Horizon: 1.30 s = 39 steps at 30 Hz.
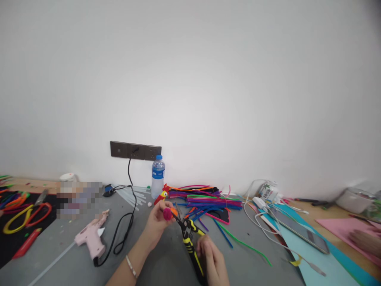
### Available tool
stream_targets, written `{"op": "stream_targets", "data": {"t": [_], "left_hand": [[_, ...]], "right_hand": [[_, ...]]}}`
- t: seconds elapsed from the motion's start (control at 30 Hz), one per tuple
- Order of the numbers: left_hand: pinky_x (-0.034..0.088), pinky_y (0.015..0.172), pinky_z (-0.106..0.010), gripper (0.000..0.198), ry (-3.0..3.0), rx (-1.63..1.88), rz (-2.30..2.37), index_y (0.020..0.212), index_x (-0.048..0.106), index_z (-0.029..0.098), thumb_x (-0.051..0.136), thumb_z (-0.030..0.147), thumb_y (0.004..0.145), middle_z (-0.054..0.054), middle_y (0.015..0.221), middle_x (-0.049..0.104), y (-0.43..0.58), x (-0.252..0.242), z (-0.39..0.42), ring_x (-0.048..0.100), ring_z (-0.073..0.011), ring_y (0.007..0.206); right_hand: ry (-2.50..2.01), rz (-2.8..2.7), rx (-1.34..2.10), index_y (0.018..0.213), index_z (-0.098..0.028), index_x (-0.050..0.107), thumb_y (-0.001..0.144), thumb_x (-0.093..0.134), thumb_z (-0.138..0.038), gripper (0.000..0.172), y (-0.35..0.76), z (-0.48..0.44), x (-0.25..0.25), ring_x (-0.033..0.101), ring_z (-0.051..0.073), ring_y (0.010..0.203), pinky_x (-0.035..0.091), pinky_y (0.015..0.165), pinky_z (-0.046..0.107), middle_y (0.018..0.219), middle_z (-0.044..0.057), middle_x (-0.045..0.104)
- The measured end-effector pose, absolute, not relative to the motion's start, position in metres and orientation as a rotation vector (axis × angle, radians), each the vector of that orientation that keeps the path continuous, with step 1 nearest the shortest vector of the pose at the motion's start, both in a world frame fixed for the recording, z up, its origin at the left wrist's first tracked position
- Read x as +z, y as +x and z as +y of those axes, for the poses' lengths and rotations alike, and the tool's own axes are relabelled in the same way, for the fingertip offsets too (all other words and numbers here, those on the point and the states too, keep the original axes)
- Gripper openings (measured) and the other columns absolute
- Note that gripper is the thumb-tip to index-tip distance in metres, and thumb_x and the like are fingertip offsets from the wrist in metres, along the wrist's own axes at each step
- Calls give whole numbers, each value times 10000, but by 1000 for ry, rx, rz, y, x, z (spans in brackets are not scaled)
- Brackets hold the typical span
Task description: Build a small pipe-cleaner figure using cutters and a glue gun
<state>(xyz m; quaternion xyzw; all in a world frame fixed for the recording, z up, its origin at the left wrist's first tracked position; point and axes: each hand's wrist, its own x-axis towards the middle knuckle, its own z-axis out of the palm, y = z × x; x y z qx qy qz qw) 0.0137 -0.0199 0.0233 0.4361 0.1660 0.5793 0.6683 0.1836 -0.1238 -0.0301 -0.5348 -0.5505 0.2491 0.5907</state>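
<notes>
In my left hand (160, 218), fingers pinched closed, is a small pipe-cleaner bird (164, 194) with a red crest, yellow face and round eye. A coiled magenta piece (167, 214) and an orange bit (174, 211) show at the fingertips. Closed around the handles of black-and-yellow pliers (190, 246) is my right hand (212, 256). The pliers' jaws reach up to the orange bit beside my left fingers. Whether the jaws grip it I cannot tell. Behind both hands lies a pile of coloured pipe cleaners (214, 201).
A pink glue gun (92, 240) lies left, its black cord running to a wall socket (135, 151). A water bottle (158, 178) stands behind my left hand. Scissors (38, 214) lie far left. A phone (300, 232) and white cable lie right; another person's hand (364, 240) is far right.
</notes>
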Motion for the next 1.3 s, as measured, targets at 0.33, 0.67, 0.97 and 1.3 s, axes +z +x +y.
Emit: {"op": "stream_targets", "data": {"t": [0.33,0.67,0.97,1.3], "left_hand": [[435,646,-231,406,941,1296,356,657,485,182,865,108,538,0,819,593,14,19,-18,573,-138,732],[427,655,-222,400,931,1289,381,636,504,183,883,131,521,14,802,602,15,21,-21,551,-124,708],[432,640,-231,374,1009,1322,320,641,532,183,887,162,522,0,797,585,14,6,-7,563,-143,719],[419,660,-226,376,957,1283,417,625,513,182,877,143,536,2,802,591,13,23,-21,529,-144,739]], "right_hand": [[-1081,-966,553,644,-223,420,923,374,-582,457,198,-91,-9,380,146,546,320,538,264,588,-32,426],[-813,-761,490,621,-222,410,914,419,-549,439,211,5,31,278,98,451,234,444,232,534,-86,293],[-886,-986,819,555,-206,457,875,479,-586,497,200,5,15,294,94,420,247,442,242,466,-73,336],[-1035,-1612,976,527,-173,492,901,358,-636,610,181,-15,24,355,110,478,255,491,249,485,-40,368]]}}
